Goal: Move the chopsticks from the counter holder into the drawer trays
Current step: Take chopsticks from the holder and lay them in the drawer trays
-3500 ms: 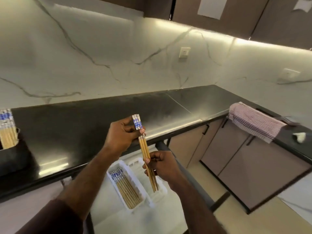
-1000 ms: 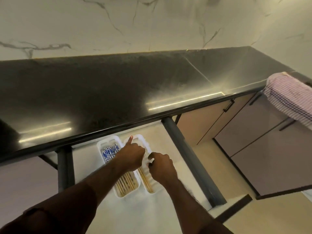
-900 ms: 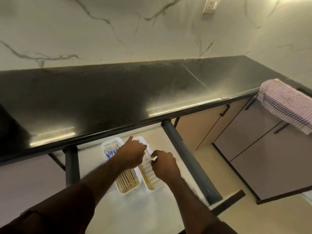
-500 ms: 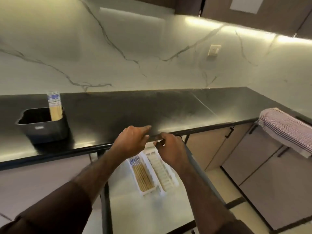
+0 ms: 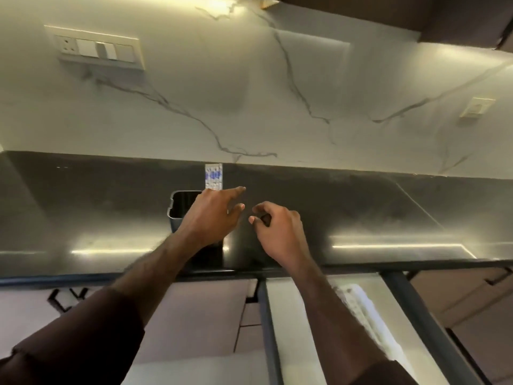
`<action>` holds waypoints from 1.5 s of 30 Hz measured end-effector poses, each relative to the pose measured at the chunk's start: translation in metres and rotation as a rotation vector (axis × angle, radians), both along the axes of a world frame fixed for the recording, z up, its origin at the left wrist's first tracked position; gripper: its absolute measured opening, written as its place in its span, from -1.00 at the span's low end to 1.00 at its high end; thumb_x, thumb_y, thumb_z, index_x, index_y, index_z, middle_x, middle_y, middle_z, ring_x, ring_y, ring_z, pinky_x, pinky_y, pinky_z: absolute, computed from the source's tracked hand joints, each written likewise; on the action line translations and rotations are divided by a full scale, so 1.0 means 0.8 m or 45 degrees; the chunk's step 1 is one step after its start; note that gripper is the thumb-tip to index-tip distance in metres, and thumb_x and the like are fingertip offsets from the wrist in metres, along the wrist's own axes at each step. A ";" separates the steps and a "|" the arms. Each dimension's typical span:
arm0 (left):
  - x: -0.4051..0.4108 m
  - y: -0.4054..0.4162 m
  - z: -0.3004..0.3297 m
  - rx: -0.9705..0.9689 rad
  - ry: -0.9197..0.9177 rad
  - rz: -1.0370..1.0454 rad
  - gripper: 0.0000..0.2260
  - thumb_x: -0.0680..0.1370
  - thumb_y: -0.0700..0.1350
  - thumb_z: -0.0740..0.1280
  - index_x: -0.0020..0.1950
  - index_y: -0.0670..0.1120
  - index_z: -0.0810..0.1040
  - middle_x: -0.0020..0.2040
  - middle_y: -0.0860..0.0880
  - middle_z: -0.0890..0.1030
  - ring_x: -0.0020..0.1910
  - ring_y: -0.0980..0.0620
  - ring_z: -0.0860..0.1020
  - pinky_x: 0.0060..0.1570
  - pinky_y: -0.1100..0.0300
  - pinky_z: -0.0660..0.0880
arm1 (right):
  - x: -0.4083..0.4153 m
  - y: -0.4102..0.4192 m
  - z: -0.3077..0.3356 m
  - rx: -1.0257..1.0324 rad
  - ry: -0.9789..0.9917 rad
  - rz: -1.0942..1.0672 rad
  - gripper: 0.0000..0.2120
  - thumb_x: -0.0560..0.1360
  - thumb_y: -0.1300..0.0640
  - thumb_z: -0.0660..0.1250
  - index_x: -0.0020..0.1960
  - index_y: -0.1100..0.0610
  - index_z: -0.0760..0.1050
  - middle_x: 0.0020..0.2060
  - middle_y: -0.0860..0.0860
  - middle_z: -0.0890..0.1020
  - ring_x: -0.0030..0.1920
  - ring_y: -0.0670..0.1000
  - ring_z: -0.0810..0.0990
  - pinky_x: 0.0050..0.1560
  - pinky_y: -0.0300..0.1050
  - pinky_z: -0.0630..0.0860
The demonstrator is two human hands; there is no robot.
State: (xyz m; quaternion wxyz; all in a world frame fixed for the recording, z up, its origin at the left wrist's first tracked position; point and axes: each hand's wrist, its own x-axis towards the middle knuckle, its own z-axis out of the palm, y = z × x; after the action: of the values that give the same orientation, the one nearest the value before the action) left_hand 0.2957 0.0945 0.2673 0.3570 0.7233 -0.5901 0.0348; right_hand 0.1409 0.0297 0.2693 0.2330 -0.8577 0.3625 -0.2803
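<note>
A dark grey holder (image 5: 177, 209) stands on the black counter (image 5: 361, 212). Chopsticks with blue-and-white patterned tops (image 5: 213, 177) stick up from it. My left hand (image 5: 213, 218) hovers in front of the holder with fingers spread, just below the chopstick tops, and covers most of the holder. My right hand (image 5: 277, 232) is beside it to the right, fingers loosely curled and apart, empty. Below the counter edge the drawer (image 5: 305, 357) is pulled out, and one white tray (image 5: 363, 309) shows past my right forearm. The other tray is hidden.
A marble backsplash with a switch panel (image 5: 98, 50) and a small socket (image 5: 476, 107) rises behind the counter. Closed cabinet fronts (image 5: 200, 315) lie left of the drawer, with more cabinets at the far right. The drawer's dark side rail (image 5: 422, 315) juts toward me.
Both hands rose from the drawer trays, where the pair of chopsticks was left, and moved left to the holder. The view swung left and up with them.
</note>
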 end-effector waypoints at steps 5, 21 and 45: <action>0.112 -0.026 -0.007 0.084 0.054 0.023 -0.64 0.56 -0.10 0.36 0.36 -0.05 0.49 0.12 -0.11 0.68 -0.17 0.07 0.69 -0.19 0.31 0.59 | 0.107 -0.011 -0.010 0.077 -0.010 -0.027 -0.82 0.51 0.09 0.38 0.12 -0.01 0.58 -0.09 -0.13 0.67 -0.26 -0.30 0.54 -0.30 -0.48 0.39; 0.216 -0.124 -0.071 0.152 0.689 0.158 -0.52 0.52 -0.17 0.41 0.42 -0.13 0.40 0.31 -0.11 0.56 0.28 0.04 0.53 0.11 0.26 0.43 | 0.236 -0.077 -0.070 0.285 0.160 -0.185 -0.64 0.54 0.11 0.33 0.33 0.05 0.46 0.06 0.00 0.64 -0.12 -0.13 0.56 -0.24 -0.34 0.41; 0.226 -0.132 -0.051 -0.097 1.260 -0.072 -0.85 0.43 -0.23 0.49 -0.04 -0.05 0.66 -0.16 -0.01 0.73 -0.14 0.03 0.71 -0.10 0.15 0.63 | 0.255 -0.077 -0.071 0.326 0.079 -0.180 -0.87 0.54 0.07 0.34 0.07 0.03 0.56 -0.13 -0.05 0.66 -0.17 -0.10 0.63 -0.13 -0.12 0.63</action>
State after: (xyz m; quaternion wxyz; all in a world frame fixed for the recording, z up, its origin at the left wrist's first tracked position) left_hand 0.4767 -0.0109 0.2266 0.6212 0.6232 -0.3676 -0.3011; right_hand 0.3446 -0.0321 0.2121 0.3087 -0.8016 0.4619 -0.2210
